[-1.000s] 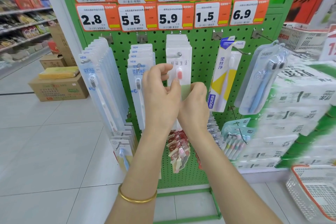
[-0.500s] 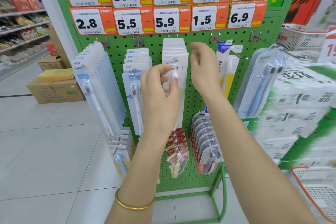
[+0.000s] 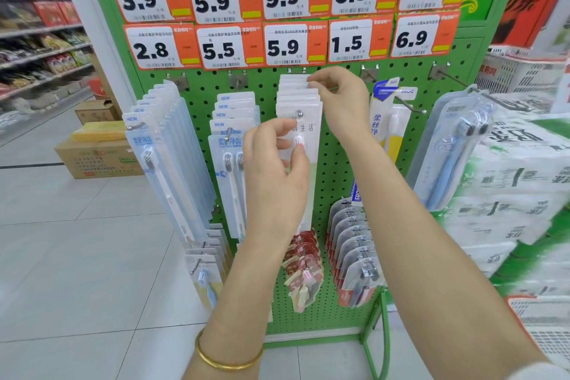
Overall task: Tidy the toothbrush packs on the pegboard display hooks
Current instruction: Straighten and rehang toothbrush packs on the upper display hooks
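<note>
Mid-frame, the grip of the left hand [image 3: 274,176] pinches the front white toothbrush pack [image 3: 312,136]. Just above, the grip of the right hand [image 3: 342,102] pinches the tops of the rear packs [image 3: 293,88].

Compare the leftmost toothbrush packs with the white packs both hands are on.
The leftmost packs are clear, showing a white brush; the white packs are opaque, with a pink brush head. The leftmost packs hang slanted and untouched; the white packs hang straight, left hand gripping the front one, right hand pinching the rear ones. Both hang on hooks.
</note>
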A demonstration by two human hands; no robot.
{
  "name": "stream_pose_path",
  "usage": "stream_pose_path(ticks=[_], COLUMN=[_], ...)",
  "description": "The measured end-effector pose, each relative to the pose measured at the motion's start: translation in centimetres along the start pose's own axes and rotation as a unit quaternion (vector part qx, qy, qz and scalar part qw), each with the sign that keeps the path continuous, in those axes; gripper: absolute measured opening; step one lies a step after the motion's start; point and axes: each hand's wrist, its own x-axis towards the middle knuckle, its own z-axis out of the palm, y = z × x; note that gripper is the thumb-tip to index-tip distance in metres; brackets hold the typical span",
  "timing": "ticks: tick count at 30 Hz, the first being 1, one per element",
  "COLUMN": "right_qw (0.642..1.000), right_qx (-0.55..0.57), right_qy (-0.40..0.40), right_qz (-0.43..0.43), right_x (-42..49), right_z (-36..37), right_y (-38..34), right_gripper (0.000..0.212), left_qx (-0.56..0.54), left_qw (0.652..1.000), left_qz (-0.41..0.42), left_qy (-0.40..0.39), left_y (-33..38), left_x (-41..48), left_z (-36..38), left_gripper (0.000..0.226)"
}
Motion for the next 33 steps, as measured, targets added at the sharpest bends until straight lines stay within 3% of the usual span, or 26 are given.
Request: stream_pose_path(ticks=[14, 23, 29, 33], right_qw=[0.996, 0.979, 0.973, 0.974], right_qx=[-0.043, -0.099, -0.135, -0.143], right_qy=[0.075, 0.154, 0.162, 0.156], right_qz=[-0.019, -0.087, -0.089, -0.080], right_x=[-0.6, -4.3, -7.1, -10.2], right_z=[-0.3, -1.3, -2.4, -3.7], right_y=[-0.1, 0.7, 2.0, 3.3], right_gripper=[0.010, 0.011, 0.009, 0.009], left_qx=[-0.011, 0.001, -0.006, -0.042], left_qw=[1.000, 1.000, 0.999, 0.999], left_qz=[0.003, 0.014, 0.027, 0.024], left_qy=[-0.001, 0.015, 0.044, 0.013], left_y=[-0.3, -0.8, -0.8, -1.4], left_x=[0.0, -0.9, -2.3, -4.3], left_z=[0.2, 0.6, 0.6, 1.2], left_gripper=[0.023, 0.016, 0.027, 0.033])
